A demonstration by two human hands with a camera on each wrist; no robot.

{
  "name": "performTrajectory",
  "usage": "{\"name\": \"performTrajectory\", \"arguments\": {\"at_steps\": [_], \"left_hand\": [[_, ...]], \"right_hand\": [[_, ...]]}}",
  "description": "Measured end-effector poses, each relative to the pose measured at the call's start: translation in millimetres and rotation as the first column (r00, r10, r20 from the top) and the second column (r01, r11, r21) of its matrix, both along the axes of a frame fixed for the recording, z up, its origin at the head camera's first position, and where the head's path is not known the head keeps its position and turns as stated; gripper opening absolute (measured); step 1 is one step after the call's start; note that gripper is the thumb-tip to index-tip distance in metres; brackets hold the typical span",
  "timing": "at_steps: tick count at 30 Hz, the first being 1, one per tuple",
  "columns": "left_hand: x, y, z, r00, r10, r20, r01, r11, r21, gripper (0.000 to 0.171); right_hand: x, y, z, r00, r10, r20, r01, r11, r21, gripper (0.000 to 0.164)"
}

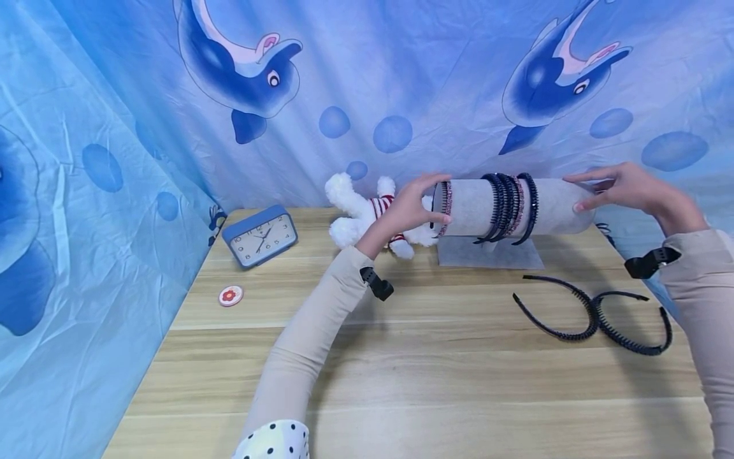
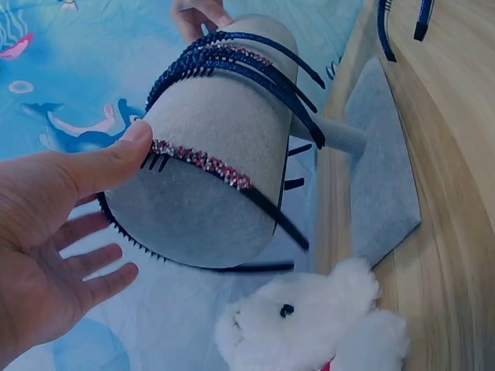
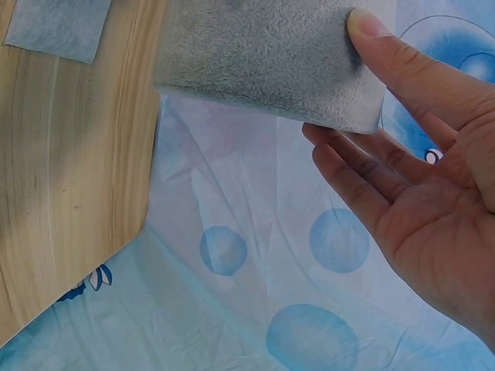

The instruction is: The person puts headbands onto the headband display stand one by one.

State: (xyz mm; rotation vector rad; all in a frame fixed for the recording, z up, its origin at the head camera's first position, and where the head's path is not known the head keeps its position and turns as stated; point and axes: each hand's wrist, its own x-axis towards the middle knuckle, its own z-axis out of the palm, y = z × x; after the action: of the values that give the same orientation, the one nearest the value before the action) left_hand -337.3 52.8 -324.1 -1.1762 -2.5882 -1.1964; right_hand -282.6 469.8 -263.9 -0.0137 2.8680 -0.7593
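A grey fabric-covered roll (image 1: 473, 207) lies sideways on a short post over a flat grey base (image 1: 487, 252). Several dark toothed headbands (image 1: 500, 207) and a pink beaded one (image 1: 519, 204) circle its middle. My left hand (image 1: 404, 205) holds another pink beaded headband (image 2: 205, 161) at the roll's left end, thumb on the band and lower fingers spread. This band's dark ends hang past the roll in the left wrist view. My right hand (image 1: 645, 190) grips the roll's right end, its thumb (image 3: 371, 27) on the near side and its other fingers around the far edge.
Two loose black headbands (image 1: 592, 315) lie touching on the table's right side. Behind my left hand is a white plush toy (image 1: 346, 231) in red stripes. A blue clock (image 1: 260, 237) and a round flower badge (image 1: 230, 296) are at left. A dolphin-print curtain (image 1: 367, 76) encloses the table.
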Motion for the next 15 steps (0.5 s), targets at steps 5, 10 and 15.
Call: {"name": "performTrajectory", "arguments": {"at_steps": [5, 10, 15], "left_hand": [[-2.8, -0.6, 0.3, 1.000, -0.029, 0.012, 0.029, 1.000, 0.003, 0.085], [-4.1, -0.7, -1.7, 1.000, -0.017, 0.014, 0.017, 1.000, 0.000, 0.084], [-2.7, 2.7, -2.9, 0.998, 0.053, -0.017, -0.054, 0.997, -0.052, 0.085]], "right_hand": [[0.1, -0.6, -0.7, 1.000, 0.003, -0.008, -0.003, 1.000, 0.000, 0.075], [0.1, 0.7, -0.9, 1.000, 0.004, -0.005, -0.004, 1.000, -0.008, 0.072], [0.2, 1.0, -0.8, 1.000, 0.005, -0.002, -0.005, 1.000, -0.005, 0.071]]}}
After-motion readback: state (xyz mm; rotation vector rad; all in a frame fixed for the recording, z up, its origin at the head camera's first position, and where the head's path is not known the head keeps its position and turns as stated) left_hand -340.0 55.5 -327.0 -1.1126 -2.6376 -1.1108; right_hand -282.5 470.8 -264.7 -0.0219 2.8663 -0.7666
